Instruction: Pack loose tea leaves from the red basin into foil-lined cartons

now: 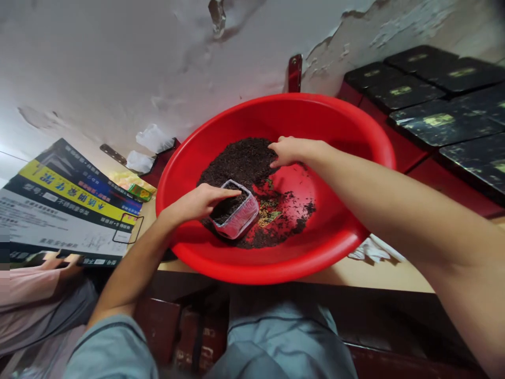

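A big red plastic basin [343, 126] stands on a table edge and holds a heap of dark loose tea leaves [240, 160]. My left hand [197, 202] grips a small clear plastic tub [236, 221], tilted and partly filled with the dark leaves, low in the basin. My right hand [290, 151] reaches in from the right, fingers curled together on the edge of the heap. Some yellowish bits [268, 208] lie among scattered leaves beside the tub.
Dark tins with gold labels [437, 121] sit stacked on red boxes at the right. Flat printed cartons [67, 210] lie at the left, next to another person's pink sleeve [35, 284]. A peeling white wall is behind. Crumpled white plastic [371, 250] lies under the basin's right side.
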Tool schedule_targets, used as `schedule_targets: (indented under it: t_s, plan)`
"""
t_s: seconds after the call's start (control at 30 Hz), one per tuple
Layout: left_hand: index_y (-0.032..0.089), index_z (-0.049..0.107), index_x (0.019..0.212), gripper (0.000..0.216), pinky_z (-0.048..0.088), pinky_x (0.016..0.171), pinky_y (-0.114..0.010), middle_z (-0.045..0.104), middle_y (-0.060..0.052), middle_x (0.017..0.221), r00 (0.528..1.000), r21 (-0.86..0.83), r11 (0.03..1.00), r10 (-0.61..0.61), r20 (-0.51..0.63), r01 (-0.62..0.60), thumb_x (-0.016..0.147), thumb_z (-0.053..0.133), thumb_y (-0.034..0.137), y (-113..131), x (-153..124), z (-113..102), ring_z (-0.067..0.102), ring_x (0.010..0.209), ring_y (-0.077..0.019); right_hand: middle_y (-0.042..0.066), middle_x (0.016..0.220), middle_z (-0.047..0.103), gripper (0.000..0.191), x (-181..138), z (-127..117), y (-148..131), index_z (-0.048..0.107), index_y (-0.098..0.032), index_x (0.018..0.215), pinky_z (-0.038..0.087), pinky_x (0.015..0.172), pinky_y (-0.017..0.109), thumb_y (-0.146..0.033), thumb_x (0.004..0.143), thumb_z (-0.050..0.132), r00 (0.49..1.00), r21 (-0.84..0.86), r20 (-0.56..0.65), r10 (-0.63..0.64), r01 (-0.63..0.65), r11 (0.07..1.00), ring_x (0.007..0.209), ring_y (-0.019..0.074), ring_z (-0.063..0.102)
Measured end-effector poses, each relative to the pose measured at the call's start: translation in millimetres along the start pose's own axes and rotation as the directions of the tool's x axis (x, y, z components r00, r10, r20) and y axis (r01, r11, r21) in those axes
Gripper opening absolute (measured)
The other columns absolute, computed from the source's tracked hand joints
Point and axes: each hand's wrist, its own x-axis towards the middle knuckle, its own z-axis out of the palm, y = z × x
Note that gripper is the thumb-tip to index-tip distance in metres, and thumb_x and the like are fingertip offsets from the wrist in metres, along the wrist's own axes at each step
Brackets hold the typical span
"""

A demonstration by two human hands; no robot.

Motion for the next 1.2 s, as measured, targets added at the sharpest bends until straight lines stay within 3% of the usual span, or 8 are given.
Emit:
schedule_targets:
  t_s: [0.17, 0.33, 0.43, 0.53, 0.6, 0.73, 0.9, 1.2]
  plan:
    - [0.017, 0.065, 0.145, 0.052, 0.051, 0.115, -0.029, 0.07, -0.009, 0.144, 0.983, -0.049, 0.987, 0.146, -0.11, -0.152, 0.096, 0.052, 0.009, -11.8, -5.0, 8.7, 0.068, 0.133, -0.0197, 0.027, 0.151, 0.056, 0.104, 18.6, 29.4, 46.0, 0.049, -0.011, 0.158, 0.051, 0.112, 0.055, -0.059, 0.075, 0.087, 0.978, 0.007, 0.092, 0.189, -0.191, 0.982, 0.137, 0.0438, 0.059]
    - [0.013, 0.067, 0.141, 0.045, 0.046, 0.123, -0.036, 0.069, -0.014, 0.145, 0.933, 0.027, 0.969, 0.245, -0.262, -0.247, 0.107, 0.057, 0.039, -20.8, -5.1, 26.2, 0.059, 0.144, -0.0239, 0.02, 0.143, 0.066, 0.095, 21.1, 55.3, 69.2, 0.058, -0.015, 0.151, 0.048, 0.115, 0.049, -0.055, 0.07, 0.091, 0.939, -0.055, 0.281, 0.2, -0.192, 0.98, 0.135, 0.0383, 0.062]
    - [0.011, 0.069, 0.136, 0.045, 0.049, 0.121, -0.038, 0.073, -0.015, 0.139, 0.888, 0.078, 0.953, 0.3, -0.349, -0.291, 0.109, 0.052, 0.043, -22.1, -4.8, 30.2, 0.064, 0.139, -0.0249, 0.028, 0.173, 0.025, 0.121, 17.4, 75.6, 47.5, 0.026, -0.009, 0.169, 0.033, 0.127, 0.051, -0.071, 0.078, 0.078, 0.945, 0.102, 0.116, 0.305, -0.317, 0.943, 0.158, 0.042, 0.035]
    - [0.012, 0.072, 0.13, 0.045, 0.054, 0.115, -0.038, 0.078, -0.012, 0.131, 0.859, 0.105, 0.947, 0.319, -0.4, -0.303, 0.111, 0.047, 0.044, -23.0, -6.3, 29.7, 0.068, 0.133, -0.0252, 0.019, 0.179, 0.003, 0.12, 20.7, 100.9, 8.8, 0.016, -0.018, 0.173, 0.018, 0.132, 0.058, -0.073, 0.082, 0.071, 0.891, 0.369, 0.009, 0.453, -0.424, 0.827, 0.164, 0.0447, 0.015]
    - [0.012, 0.073, 0.127, 0.047, 0.056, 0.112, -0.038, 0.079, -0.012, 0.128, 0.84, 0.115, 0.947, 0.318, -0.44, -0.299, 0.112, 0.042, 0.045, -22.7, -8.2, 28.0, 0.07, 0.13, -0.0252, 0.02, 0.179, 0.007, 0.114, 29.5, 116.1, -14.4, 0.018, -0.013, 0.172, 0.016, 0.133, 0.053, -0.064, 0.085, 0.072, 0.81, 0.594, -0.079, 0.582, -0.431, 0.68, 0.164, 0.0412, 0.017]
    - [0.01, 0.074, 0.124, 0.056, 0.06, 0.106, -0.039, 0.08, -0.014, 0.124, 0.791, 0.135, 0.946, 0.32, -0.521, -0.294, 0.113, 0.034, 0.048, -19.0, -13.0, 23.2, 0.073, 0.125, -0.0264, 0.027, 0.176, 0.014, 0.093, 56.3, 132.9, -40.3, 0.015, 0.006, 0.168, 0.013, 0.134, 0.045, -0.054, 0.102, 0.043, 0.698, 0.66, -0.19, 0.691, -0.43, 0.615, 0.166, 0.0335, 0.015]
    - [0.01, 0.074, 0.118, 0.057, 0.062, 0.1, -0.039, 0.082, -0.012, 0.119, 0.773, 0.124, 0.951, 0.302, -0.558, -0.282, 0.113, 0.032, 0.048, -13.2, -15.8, 19.2, 0.076, 0.119, -0.0267, 0.035, 0.17, 0.026, 0.085, 91.1, 141.3, -59.1, 0.027, 0.012, 0.162, 0.019, 0.131, 0.054, -0.052, 0.106, 0.031, 0.59, 0.707, -0.222, 0.776, -0.451, 0.545, 0.162, 0.0396, 0.024]
    - [0.01, 0.075, 0.113, 0.055, 0.064, 0.095, -0.035, 0.082, -0.012, 0.118, 0.82, 0.104, 0.964, 0.262, -0.509, -0.243, 0.113, 0.035, 0.048, -13.0, -17.3, 20.2, 0.078, 0.113, -0.0248, 0.013, 0.144, 0.06, 0.043, 129.0, 153.2, -95.0, 0.063, -0.018, 0.137, 0.051, 0.111, 0.054, -0.043, 0.102, 0.064, 0.497, 0.722, -0.307, 0.812, -0.434, 0.539, 0.13, 0.0274, 0.06]
